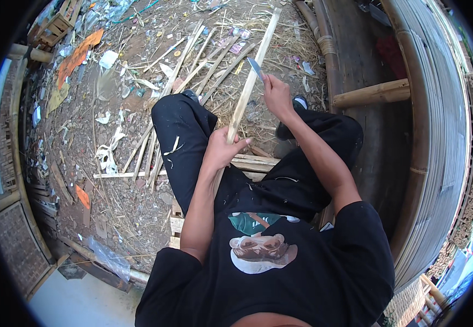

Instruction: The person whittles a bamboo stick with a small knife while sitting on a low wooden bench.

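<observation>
My left hand (223, 147) is closed around a long, pale bamboo strip (249, 84), which slants up and away between my knees. The strip's lower end passes behind my left forearm. My right hand (278, 97) grips a knife by its handle, mostly hidden in the fist. The knife's blade (255, 67) points up and to the left and lies against or just over the strip's upper part; whether it touches I cannot tell. Small shavings (174, 146) cling to my dark trousers.
Several loose bamboo strips (183, 59) lie on the littered ground beyond my left knee. To the right runs a bamboo-framed structure (371, 95) with a crossbar. A wooden crate (58, 24) stands far left, and a plastic sheet (109, 259) lies near left.
</observation>
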Tool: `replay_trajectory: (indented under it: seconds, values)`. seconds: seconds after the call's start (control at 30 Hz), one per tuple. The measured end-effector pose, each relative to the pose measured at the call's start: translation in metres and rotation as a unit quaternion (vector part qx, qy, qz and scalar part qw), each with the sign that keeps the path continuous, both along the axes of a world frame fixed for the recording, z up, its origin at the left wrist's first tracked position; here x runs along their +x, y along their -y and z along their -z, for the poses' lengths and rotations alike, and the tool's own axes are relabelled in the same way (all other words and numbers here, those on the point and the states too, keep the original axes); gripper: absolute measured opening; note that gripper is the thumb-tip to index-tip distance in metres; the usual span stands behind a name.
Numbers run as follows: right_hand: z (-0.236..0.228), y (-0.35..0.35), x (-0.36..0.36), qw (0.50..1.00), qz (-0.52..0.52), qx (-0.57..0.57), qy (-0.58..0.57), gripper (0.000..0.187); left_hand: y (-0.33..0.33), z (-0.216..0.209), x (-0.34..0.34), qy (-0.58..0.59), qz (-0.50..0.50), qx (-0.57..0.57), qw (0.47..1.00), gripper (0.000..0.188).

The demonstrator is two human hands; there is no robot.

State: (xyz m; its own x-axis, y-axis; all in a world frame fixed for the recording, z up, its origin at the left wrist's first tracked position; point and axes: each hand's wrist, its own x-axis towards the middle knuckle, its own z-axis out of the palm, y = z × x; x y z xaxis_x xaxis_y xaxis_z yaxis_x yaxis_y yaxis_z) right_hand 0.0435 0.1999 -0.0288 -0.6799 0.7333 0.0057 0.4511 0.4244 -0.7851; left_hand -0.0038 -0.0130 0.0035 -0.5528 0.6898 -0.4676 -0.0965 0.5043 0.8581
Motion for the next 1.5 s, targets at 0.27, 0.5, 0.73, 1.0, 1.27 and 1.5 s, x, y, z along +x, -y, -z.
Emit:
replay_trajectory:
  seconds: [0.27,0.5,0.73,1.0,1.27,1.5]
  values:
    - [0.007,0.011,0.0,1.0,-0.003,-0.012,0.014,0.032,0.001,-0.004,-0.003,0.029,0.016,-0.013,0.999,0.037]
    - [0.003,0.028,0.011,0.997,-0.047,-0.046,0.035,0.037,0.002,0.002,-0.005,0.007,0.013,0.026,1.0,0.038]
    - [-0.002,0.035,0.019,0.994,-0.054,-0.088,0.034,0.04,0.003,0.011,-0.003,0.008,0.004,0.038,0.999,0.033]
    - [0.005,0.033,0.025,0.991,-0.054,-0.114,0.049,0.04,0.001,-0.001,-0.001,0.039,0.001,-0.003,0.999,0.033]
    - [-0.003,0.027,0.021,0.994,-0.064,-0.093,0.01,0.036,-0.001,-0.002,-0.007,0.063,-0.01,-0.01,0.998,0.032]
    - [-0.006,-0.001,-0.007,0.999,0.003,0.02,-0.046,0.03,-0.003,-0.009,-0.002,0.082,-0.002,0.016,0.997,0.032]
